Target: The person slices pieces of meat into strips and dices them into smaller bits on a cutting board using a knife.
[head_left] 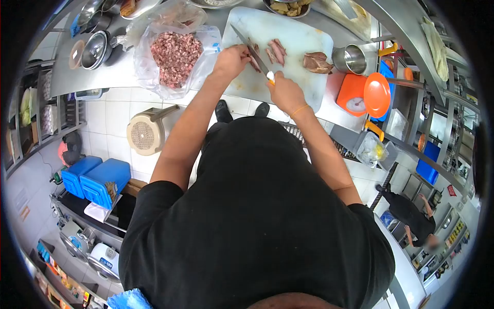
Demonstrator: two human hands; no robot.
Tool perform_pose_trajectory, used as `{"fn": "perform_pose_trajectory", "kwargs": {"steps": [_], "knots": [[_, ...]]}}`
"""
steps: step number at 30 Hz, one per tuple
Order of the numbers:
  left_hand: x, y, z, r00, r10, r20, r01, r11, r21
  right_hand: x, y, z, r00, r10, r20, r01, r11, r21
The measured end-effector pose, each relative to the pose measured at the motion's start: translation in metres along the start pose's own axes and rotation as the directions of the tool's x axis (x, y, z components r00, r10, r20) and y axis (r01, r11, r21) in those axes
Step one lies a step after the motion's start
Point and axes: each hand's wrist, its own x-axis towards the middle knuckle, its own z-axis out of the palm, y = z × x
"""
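Observation:
My right hand (286, 91) is closed round the handle of a knife (254, 53), whose blade points up and left over the white cutting board (303, 38). Beside the blade, my left hand (233, 60) has its fingers bent against a strip of meat (254, 63), which they partly hide. Sliced meat (277, 51) lies right of the blade, and a larger brown piece of meat (317, 63) sits near the board's right edge. Diced pink meat (175, 57) fills an open plastic bag (199, 77) left of my left hand.
A metal pot (351, 58) and an orange scale (352, 93) stand right of the board. Steel bowls (95, 50) are at the left. A bowl of yellowish pieces (289, 8) sits behind the board. Another person (410, 211) is at the far right.

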Motion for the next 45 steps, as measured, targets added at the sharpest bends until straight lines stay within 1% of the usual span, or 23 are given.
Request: {"fn": "perform_pose_trajectory", "kwargs": {"steps": [4,7,13,17,19,20,23,25,28,31,34,37,40,43,45], "knots": [[-0.008,0.001,0.004,0.996,0.05,-0.069,-0.043,0.994,0.103,-0.013,-0.002,0.007,0.999,0.03,0.017,-0.029,0.999,-0.016],[-0.011,0.0,0.008,0.985,0.111,-0.13,-0.095,0.988,0.126,-0.012,-0.003,0.014,0.998,0.054,0.025,-0.053,0.998,-0.026],[-0.012,-0.004,0.01,0.97,0.177,-0.167,-0.158,0.98,0.123,-0.006,-0.006,0.021,0.995,0.085,0.055,-0.085,0.996,-0.005],[-0.011,-0.002,0.007,0.97,0.208,-0.128,-0.186,0.968,0.17,0.002,-0.008,0.027,0.989,0.124,0.08,-0.125,0.992,0.013],[-0.009,-0.002,0.005,0.965,0.236,-0.11,-0.212,0.957,0.198,0.011,-0.006,0.041,0.991,0.127,0.052,-0.128,0.992,0.02],[-0.006,-0.002,0.002,0.97,0.221,-0.105,-0.196,0.959,0.203,0.02,-0.005,0.045,0.992,0.125,0.029,-0.125,0.992,0.027],[-0.009,0.006,0.001,0.98,0.192,-0.057,-0.176,0.961,0.212,0.036,-0.004,0.048,0.998,0.055,-0.032,-0.053,0.996,0.066],[-0.007,0.0,0.002,0.982,0.184,-0.039,-0.171,0.96,0.222,0.042,-0.005,0.045,0.998,0.038,-0.046,-0.035,0.996,0.084],[-0.01,0.002,0.004,0.961,0.258,-0.099,-0.232,0.947,0.22,0.03,-0.001,0.037,0.998,0.045,-0.042,-0.041,0.996,0.084],[-0.015,0.009,-0.003,0.985,0.173,-0.021,-0.166,0.971,0.174,0.001,0.004,0.02,0.993,0.084,-0.079,-0.075,0.992,0.101],[-0.013,0.014,-0.007,0.979,0.201,0.015,-0.197,0.936,0.293,-0.028,0.026,0.013,0.985,0.144,-0.091,-0.135,0.986,0.1],[0.003,0.018,-0.013,0.877,0.472,0.089,-0.461,0.777,0.428,-0.049,0.05,0.012,0.981,0.173,-0.085,-0.164,0.982,0.098],[0.02,0.014,-0.015,0.812,0.517,0.273,-0.575,0.624,0.528,-0.068,0.064,0.011,0.981,0.177,-0.083,-0.17,0.982,0.079],[0.029,0.015,-0.019,0.833,0.347,0.431,-0.516,0.769,0.377,-0.08,0.073,0.009,0.97,0.211,-0.119,-0.204,0.977,0.068],[0.022,0.019,-0.017,0.844,0.296,0.447,-0.47,0.81,0.351,-0.084,0.077,0.009,0.957,0.252,-0.144,-0.24,0.966,0.095]]}}
